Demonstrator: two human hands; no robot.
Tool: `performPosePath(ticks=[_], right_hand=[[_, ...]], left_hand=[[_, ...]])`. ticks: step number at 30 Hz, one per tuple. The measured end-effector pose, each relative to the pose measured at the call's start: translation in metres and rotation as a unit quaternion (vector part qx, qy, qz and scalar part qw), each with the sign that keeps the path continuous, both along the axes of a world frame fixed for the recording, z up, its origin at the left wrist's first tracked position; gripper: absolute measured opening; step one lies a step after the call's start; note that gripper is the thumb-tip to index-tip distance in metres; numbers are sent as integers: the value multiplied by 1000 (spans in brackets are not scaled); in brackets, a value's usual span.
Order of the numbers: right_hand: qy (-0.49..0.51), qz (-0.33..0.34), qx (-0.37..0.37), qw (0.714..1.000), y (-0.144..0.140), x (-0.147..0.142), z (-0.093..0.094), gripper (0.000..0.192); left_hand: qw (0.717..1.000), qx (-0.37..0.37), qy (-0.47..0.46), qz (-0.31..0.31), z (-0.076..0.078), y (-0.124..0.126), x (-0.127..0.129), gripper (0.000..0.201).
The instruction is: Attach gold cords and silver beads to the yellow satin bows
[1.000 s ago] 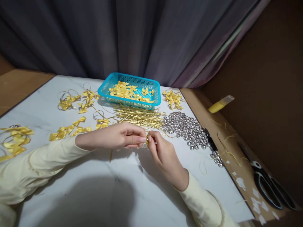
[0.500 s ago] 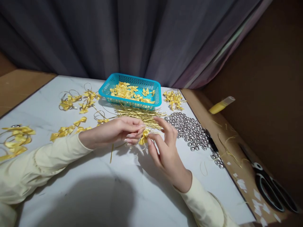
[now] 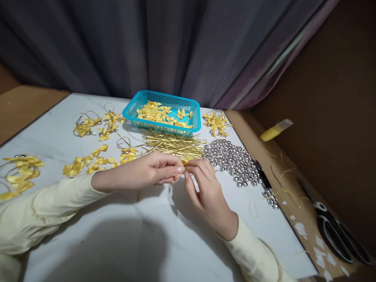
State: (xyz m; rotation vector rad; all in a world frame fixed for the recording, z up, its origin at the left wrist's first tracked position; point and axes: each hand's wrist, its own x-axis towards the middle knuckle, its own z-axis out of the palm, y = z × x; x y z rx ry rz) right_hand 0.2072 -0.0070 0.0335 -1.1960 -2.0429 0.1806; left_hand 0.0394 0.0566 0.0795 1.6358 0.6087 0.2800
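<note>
Both hands meet mid-tabletop, the left hand (image 3: pixel 147 172) and right hand (image 3: pixel 202 184) pinching closed on 1 small yellow bow (image 3: pixel 185 160), apparently mid-assembly; next likely needs a steady pinch while fastening it.

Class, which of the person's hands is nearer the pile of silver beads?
Right. The right hand sits just beside the silver beads; the left hand lies farther away, beyond it.
</note>
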Motion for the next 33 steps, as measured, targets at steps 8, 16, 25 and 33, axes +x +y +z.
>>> performPosePath(ticks=[8, 16, 25, 33], right_hand=[[2, -17, -20, 1000, 0, 1, 0, 12], [-76, 3, 33, 997, 4, 3, -1, 12], [-107, 31, 53, 992, 2, 4, 2, 10], [-90, 41, 9, 995, 2, 7, 3, 10]], left_hand=[[961, 254, 96, -50, 1, -1, -2, 26], [957, 227, 175, -35, 3, -1, -3, 27], [957, 248, 151, -18, -3, 0, -1, 29], [951, 281, 127, -23, -5, 0, -4, 30]])
